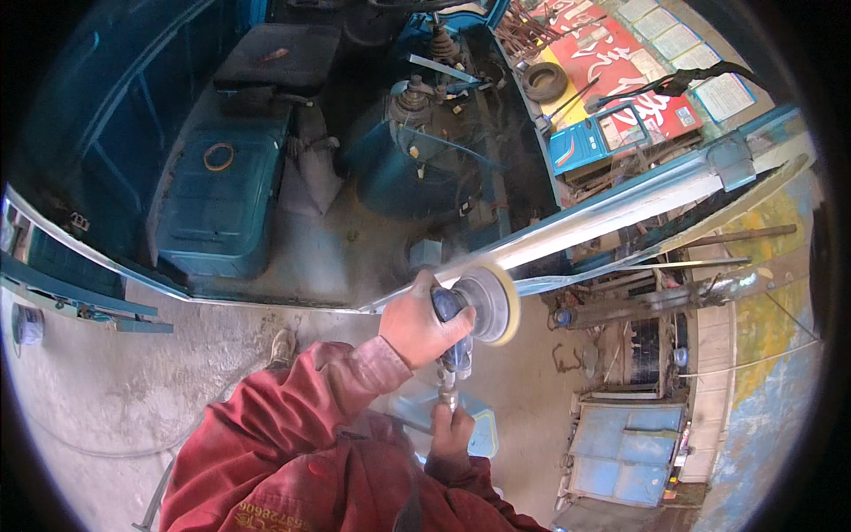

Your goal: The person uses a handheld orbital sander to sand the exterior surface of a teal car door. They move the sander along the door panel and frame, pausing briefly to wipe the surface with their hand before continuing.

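Observation:
My left hand (412,324), in a red sleeve, grips the head of a pneumatic sander (483,301) with a round yellow-edged pad. The pad is at the white-edged metal frame (550,230) of a teal vehicle cab; whether it touches cannot be made out. Lower down, my right hand (448,434) is closed on the tool's lower handle at the metal hose fitting (448,395).
Inside the cab are a teal lidded box (208,213), a dark seat pad (275,58) and levers (412,106). Boards and a tyre (542,82) lie beyond. A metal tube (656,293) and blue panel (620,443) are right; a hose (97,452) crosses the floor.

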Tool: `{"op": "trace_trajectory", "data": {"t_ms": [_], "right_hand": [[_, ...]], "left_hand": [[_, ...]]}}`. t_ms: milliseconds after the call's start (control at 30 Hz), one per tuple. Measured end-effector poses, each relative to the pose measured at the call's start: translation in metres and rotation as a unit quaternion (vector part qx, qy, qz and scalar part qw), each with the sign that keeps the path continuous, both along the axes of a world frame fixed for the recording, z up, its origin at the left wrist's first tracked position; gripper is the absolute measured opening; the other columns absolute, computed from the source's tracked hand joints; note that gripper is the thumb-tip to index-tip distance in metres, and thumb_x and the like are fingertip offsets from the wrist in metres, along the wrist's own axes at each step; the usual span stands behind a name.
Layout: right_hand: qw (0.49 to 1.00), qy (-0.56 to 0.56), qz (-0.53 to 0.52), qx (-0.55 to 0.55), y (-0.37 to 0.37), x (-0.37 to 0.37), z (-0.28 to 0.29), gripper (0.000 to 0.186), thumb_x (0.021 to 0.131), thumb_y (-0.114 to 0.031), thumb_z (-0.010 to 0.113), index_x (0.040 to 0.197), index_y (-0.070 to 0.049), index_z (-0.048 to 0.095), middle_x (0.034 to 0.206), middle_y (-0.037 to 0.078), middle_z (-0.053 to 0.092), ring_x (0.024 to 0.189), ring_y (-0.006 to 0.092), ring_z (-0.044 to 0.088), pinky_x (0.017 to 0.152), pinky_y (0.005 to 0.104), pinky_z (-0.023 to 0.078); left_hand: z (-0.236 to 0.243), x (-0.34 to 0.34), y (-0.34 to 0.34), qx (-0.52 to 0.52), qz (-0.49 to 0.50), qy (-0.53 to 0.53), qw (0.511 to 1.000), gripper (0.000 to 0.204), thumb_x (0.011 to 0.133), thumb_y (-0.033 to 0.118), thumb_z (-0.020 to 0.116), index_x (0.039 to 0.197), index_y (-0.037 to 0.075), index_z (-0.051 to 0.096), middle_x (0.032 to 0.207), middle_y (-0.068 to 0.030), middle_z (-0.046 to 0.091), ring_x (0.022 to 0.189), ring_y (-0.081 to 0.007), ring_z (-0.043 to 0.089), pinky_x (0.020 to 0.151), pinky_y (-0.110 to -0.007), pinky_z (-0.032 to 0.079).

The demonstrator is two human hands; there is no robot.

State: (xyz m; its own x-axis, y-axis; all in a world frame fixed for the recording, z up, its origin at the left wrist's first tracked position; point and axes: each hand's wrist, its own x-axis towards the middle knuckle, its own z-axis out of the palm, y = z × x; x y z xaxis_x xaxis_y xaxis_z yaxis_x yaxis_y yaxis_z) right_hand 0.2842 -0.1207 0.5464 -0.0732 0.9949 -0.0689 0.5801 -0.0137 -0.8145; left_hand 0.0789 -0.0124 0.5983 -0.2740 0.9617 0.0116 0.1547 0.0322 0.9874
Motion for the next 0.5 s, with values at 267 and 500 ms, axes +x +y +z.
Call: {"op": "trace_trajectory", "data": {"t_ms": [267, 500], "right_hand": [[1.000, 0.014, 0.001, 0.013, 0.004, -0.006, -0.012, 0.036, 0.097, -0.028, 0.059, 0.081, 0.004, 0.062, 0.063, 0.010, 0.056, 0.059, 0.0174, 0.052, 0.053, 0.0381, 0.040], [0.999, 0.046, 0.000, 0.018, 0.002, -0.009, 0.003, 0.035, 0.097, -0.028, 0.058, 0.082, 0.004, 0.063, 0.062, 0.009, 0.056, 0.058, 0.0192, 0.053, 0.055, 0.0388, 0.040]], "left_hand": [[0.004, -0.010, 0.000, 0.032, 0.007, -0.003, 0.999, 0.065, 0.077, 0.053, 0.074, 0.104, -0.003, 0.054, 0.079, -0.0269, 0.067, 0.079, -0.0454, 0.068, 0.071, -0.049, 0.055], [0.024, -0.007, -0.002, 0.055, 0.017, 0.013, 0.998, 0.063, 0.076, 0.052, 0.075, 0.101, -0.002, 0.055, 0.078, -0.0274, 0.067, 0.078, -0.0463, 0.068, 0.070, -0.050, 0.055]]}}
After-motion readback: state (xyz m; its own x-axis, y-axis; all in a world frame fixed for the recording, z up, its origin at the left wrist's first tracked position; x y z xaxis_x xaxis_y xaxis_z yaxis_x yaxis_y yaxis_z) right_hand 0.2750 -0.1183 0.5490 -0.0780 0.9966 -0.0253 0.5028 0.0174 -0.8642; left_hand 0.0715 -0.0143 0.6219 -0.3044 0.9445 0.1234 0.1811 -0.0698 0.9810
